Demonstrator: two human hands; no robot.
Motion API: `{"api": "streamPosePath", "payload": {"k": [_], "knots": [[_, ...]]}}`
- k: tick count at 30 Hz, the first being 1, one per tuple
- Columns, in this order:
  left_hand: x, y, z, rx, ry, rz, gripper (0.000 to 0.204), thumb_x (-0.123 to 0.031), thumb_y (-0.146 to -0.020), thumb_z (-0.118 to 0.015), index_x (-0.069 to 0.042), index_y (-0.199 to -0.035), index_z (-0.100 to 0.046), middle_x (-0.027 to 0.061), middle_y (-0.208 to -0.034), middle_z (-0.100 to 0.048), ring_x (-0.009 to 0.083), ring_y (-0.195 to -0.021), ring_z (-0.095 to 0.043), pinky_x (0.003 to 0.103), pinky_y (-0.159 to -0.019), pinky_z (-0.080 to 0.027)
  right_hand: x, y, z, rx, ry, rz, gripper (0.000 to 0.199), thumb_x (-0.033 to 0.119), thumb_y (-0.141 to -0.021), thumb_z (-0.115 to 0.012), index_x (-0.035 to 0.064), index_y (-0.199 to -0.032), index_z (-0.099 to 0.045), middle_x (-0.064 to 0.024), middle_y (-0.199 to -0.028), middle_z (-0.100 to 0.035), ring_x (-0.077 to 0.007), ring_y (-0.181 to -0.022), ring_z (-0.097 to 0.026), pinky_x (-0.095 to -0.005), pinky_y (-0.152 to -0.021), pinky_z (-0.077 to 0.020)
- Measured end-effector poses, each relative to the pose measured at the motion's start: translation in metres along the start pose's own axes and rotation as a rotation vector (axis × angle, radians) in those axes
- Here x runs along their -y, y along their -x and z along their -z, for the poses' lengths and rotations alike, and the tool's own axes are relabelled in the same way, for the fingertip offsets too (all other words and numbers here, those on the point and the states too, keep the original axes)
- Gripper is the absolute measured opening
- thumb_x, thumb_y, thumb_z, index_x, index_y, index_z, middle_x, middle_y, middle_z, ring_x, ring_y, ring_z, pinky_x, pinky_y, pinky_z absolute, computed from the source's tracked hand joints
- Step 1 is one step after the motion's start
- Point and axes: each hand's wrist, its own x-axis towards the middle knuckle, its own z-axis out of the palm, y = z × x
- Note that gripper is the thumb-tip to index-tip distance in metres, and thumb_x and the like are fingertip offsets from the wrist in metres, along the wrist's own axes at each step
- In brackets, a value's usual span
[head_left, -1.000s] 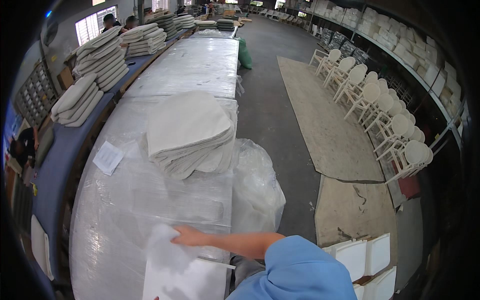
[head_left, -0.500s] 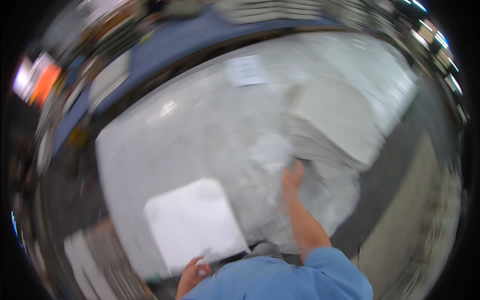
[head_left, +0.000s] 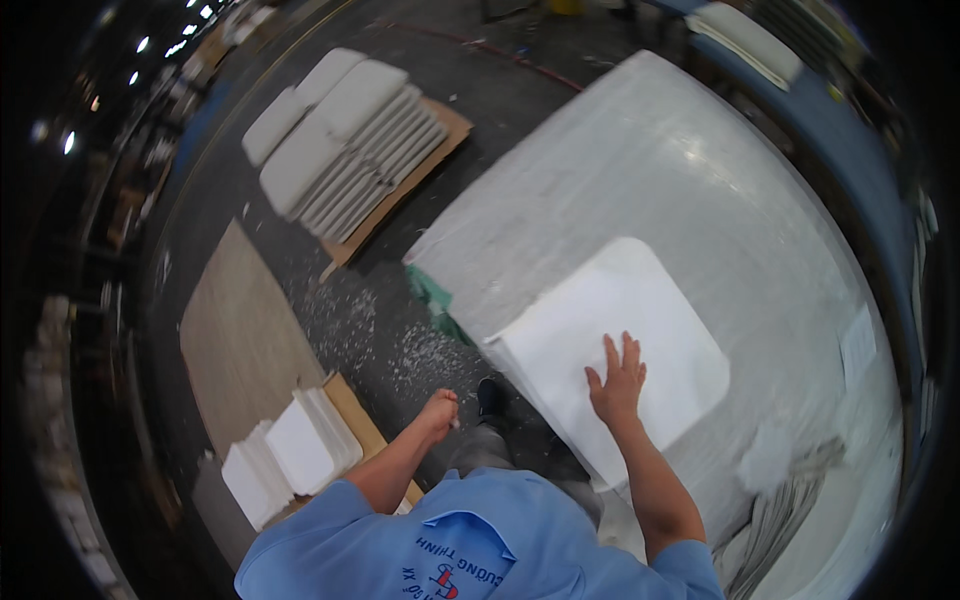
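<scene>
A white cushion-like pad (head_left: pixel 625 310) with rounded corners lies flat near the front edge of a large table covered in clear plastic sheeting (head_left: pixel 570 190). My right hand (head_left: pixel 618 378) rests on or just over the pad's upper surface, fingers spread and holding nothing. My left hand (head_left: pixel 440 412) hangs in front of me, off the table and over the floor, with its fingers curled closed. A tiny pale spot shows at its fingers, too small to name.
A tall stack of similar pads (head_left: pixel 340 130) stands on cardboard at the far left. Another white stack (head_left: pixel 300 450) sits at near left by a flat board (head_left: pixel 240 330). White scraps (head_left: pixel 410 345) litter the floor. Crumpled grey sheets (head_left: pixel 790 510) lie at the table's right.
My view has swung left, bringing the floor stacks into sight. My right hand has moved from the plastic near the grey sheets to the white pad. My left hand now appears away from the pad.
</scene>
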Motion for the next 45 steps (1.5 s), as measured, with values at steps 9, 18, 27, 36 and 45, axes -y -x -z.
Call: {"api": "streamPosePath", "payload": {"k": [9,18,27,36,45], "knots": [[-0.07,-0.169,0.07,-0.115,0.608,-0.038,0.035,0.011,-0.096,-0.05,-0.003,-0.128,-0.055,0.0154,-0.115,-0.065,0.032,-0.099,-0.07,0.046,-0.09,-0.064,0.051,-0.058,-0.087,0.044,0.392,-0.251,0.092,0.047,-0.098,-0.059,0.0094,-0.168,-0.014,-0.0261,-0.173,0.002,-0.0511,-0.158,0.007,-0.0708,-0.122,-0.0014],[-0.169,-0.318,0.04,0.134,-0.054,-0.105,0.042,-0.008,-0.101,-0.054,-0.004,-0.142,-0.055,0.0174,-0.133,-0.062,0.0337,-0.114,-0.065,0.049,-0.101,-0.054,0.027,-0.082,-0.113,-0.013,0.453,-0.206,0.091,0.047,-0.097,-0.06,0.0084,-0.168,-0.017,-0.0259,-0.173,-0.003,-0.0498,-0.159,0.003,-0.0717,-0.121,-0.0036],[-0.149,-0.328,-0.038,0.185,0.003,-0.001,0.041,-0.011,-0.102,-0.054,0.0,-0.141,-0.055,0.0173,-0.13,-0.063,0.0335,-0.114,-0.061,0.043,-0.102,-0.048,0.007,-0.081,-0.074,-0.025,0.396,-0.261,0.091,0.058,-0.096,-0.058,0.0144,-0.167,-0.023,-0.0274,-0.172,-0.003,-0.051,-0.158,0.001,-0.074,-0.12,-0.0025],[-0.189,-0.202,0.016,0.358,-1.184,-0.324,0.057,-0.012,-0.102,-0.055,0.001,-0.155,-0.043,0.0219,-0.153,-0.051,0.0368,-0.131,-0.054,0.041,-0.112,-0.039,0.027,-0.065,-0.047,0.112,0.308,-0.374,0.085,0.06,-0.102,-0.047,0.0197,-0.169,-0.014,-0.0214,-0.175,0.001,-0.0452,-0.16,0.007,-0.0682,-0.124,-0.0004],[-0.183,-0.125,0.0,0.565,-1.634,-0.136,0.047,-0.025,-0.104,-0.059,-0.001,-0.144,-0.054,0.0173,-0.127,-0.062,0.0259,-0.104,-0.061,0.038,-0.092,-0.051,0.054,0.011,-0.051,-0.318,-0.367,-0.342,0.043,0.039,-0.105,-0.056,0.0088,-0.135,-0.064,-0.0197,-0.142,-0.058,-0.0373,-0.132,-0.053,-0.0505,-0.108,-0.0431]]}}
